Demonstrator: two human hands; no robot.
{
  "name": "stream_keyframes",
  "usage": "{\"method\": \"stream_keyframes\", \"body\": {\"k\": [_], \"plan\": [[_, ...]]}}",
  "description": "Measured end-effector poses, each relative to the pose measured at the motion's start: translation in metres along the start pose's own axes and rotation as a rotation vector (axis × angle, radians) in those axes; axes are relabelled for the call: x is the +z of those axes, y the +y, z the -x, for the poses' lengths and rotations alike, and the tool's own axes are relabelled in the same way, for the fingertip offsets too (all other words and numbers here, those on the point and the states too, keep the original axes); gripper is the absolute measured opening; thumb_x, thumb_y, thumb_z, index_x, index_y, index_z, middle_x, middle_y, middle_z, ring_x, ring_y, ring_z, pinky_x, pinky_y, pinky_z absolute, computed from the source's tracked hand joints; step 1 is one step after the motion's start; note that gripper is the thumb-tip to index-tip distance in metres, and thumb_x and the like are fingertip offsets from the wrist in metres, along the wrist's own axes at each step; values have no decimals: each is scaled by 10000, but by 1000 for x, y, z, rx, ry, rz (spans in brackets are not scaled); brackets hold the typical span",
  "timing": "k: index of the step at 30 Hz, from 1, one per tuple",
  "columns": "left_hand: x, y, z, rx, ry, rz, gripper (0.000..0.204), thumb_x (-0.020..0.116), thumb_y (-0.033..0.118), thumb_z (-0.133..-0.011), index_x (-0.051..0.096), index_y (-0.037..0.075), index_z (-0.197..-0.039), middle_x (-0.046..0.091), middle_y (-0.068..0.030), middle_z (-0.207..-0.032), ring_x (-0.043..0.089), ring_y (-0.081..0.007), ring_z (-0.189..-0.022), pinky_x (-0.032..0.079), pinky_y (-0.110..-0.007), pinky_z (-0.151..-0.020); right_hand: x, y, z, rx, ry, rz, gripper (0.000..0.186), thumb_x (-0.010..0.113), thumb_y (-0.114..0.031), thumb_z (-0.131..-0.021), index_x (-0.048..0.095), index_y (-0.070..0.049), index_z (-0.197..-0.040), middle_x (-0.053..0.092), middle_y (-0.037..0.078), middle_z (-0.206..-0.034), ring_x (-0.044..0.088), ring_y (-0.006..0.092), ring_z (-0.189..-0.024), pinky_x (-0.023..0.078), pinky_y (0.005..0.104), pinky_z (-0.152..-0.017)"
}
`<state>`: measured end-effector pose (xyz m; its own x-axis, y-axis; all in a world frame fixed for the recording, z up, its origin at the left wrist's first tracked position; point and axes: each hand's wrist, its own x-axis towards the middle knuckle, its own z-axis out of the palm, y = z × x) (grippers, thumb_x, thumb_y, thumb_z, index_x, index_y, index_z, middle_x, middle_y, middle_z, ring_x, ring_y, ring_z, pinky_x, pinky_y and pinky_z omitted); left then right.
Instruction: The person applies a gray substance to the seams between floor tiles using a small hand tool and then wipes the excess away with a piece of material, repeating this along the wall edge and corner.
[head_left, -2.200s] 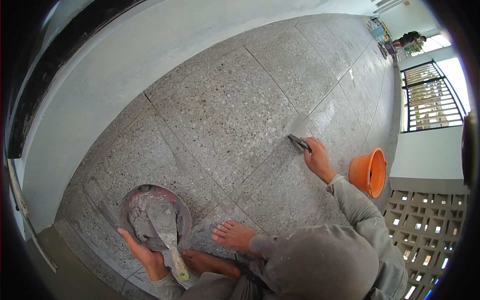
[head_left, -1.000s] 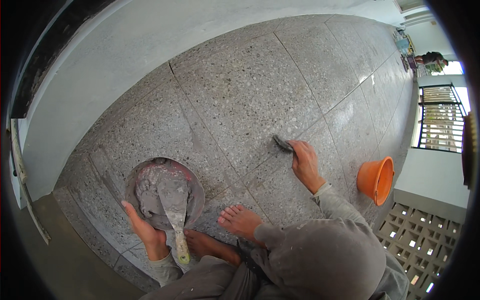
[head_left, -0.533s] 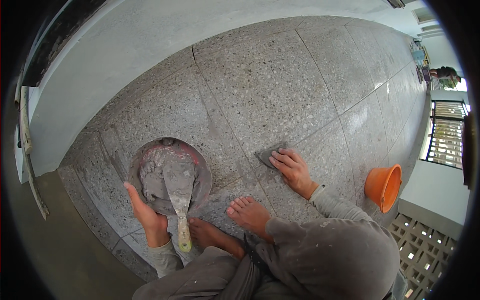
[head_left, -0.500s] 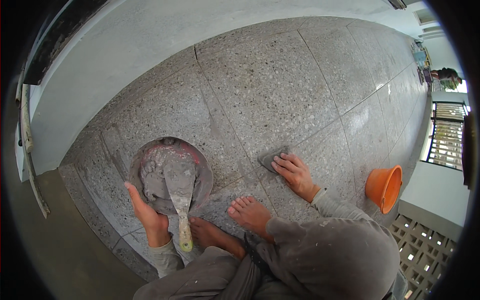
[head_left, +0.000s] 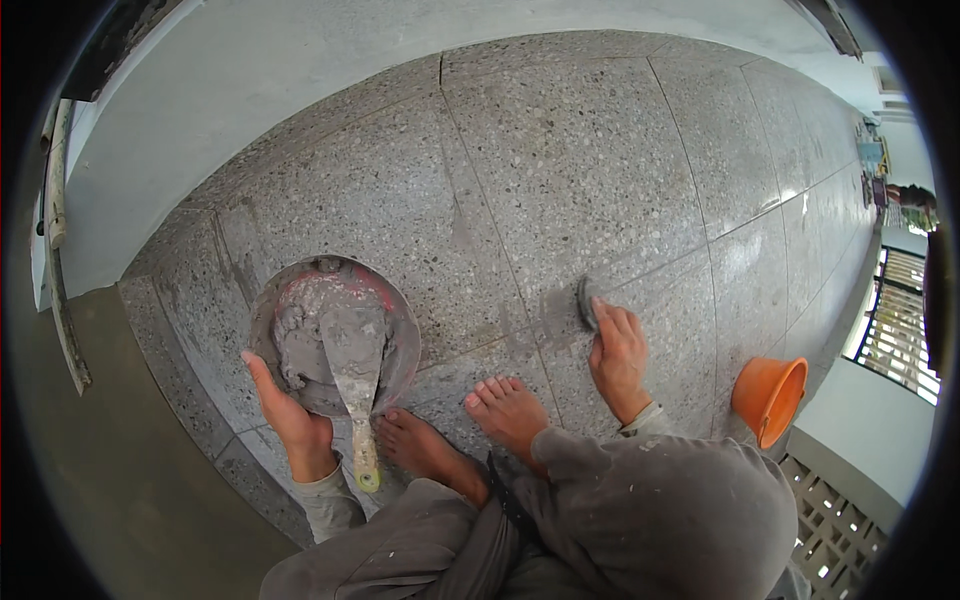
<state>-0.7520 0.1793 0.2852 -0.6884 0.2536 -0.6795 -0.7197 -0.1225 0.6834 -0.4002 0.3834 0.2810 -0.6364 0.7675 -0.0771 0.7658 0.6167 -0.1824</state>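
Note:
My left hand (head_left: 292, 415) supports a round metal bowl (head_left: 403, 348) from its near left side, thumb along the outer wall, other fingers hidden beneath. Wet grey mortar (head_left: 300, 345) fills part of the bowl, with reddish patches near the far rim. A putty knife (head_left: 366, 450) rests in it, its coated blade in the mortar and its handle hanging over the near rim. In my right hand (head_left: 622, 365) is a thin dark grey pad (head_left: 586, 303), tipped up on edge against the speckled tile floor (head_left: 580, 160). Damp smears show left of the pad, close to a tile joint.
My bare feet (head_left: 508, 408) are on the floor between both hands. An orange bucket (head_left: 765, 402) stands to the right. A pale wall (head_left: 300, 100) curves along the far side; wooden sticks (head_left: 58, 200) lean at left. Another person (head_left: 912, 198) appears at the far right.
The pad has gone from lying flat under my right fingers to tilted on edge, shifting right. Smears now show where it was. My left hand still holds the bowl.

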Motion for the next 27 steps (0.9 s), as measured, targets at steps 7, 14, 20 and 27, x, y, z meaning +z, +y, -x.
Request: {"method": "stream_keyframes", "body": {"k": [7, 14, 20, 27], "plan": [[4, -5, -8, 17, -73, -2, 626, 412, 490, -1096, 438, 25, -1515, 497, -116, -1524, 497, -279, -1381, 397, -418, -1151, 8, -50, 17, -146, -246, -405, 474, 610, 84, -788, 668, -19, -1247, 709, 137, -1139, 656, 345, -1037, 546, 419, -864], [2, 1, -1, 22, -25, 13, 647, 407, 496, -1098, 425, -3, -1511, 488, -131, -1520, 499, -278, -1374, 397, -410, -1148, -29, 30, -25, -139, -19, -283, 484, 651, 125, -748, 708, -44, -1198, 700, 137, -1191, 645, 350, -1127, 545, 436, -927], [0, -4, 0, 27, -23, -26, 643, 404, 495, -1099, 425, 1, -1511, 489, -131, -1519, 499, -277, -1373, 397, -410, -1148, 8, 15, -2, -409, -129, -173, 465, 685, 90, -745, 708, -39, -1190, 678, 106, -1222, 636, 326, -1143, 538, 441, -961], [5, -3, -3, 55, -4, 1, 638, 412, 491, -1098, 437, -1, -1502, 500, -125, -1512, 507, -270, -1364, 401, -405, -1142, -26, 28, 37, -233, -257, -350, 530, 663, 131, -730, 685, -31, -1234, 674, 154, -1234, 629, 346, -1156, 529, 437, -958]]}}
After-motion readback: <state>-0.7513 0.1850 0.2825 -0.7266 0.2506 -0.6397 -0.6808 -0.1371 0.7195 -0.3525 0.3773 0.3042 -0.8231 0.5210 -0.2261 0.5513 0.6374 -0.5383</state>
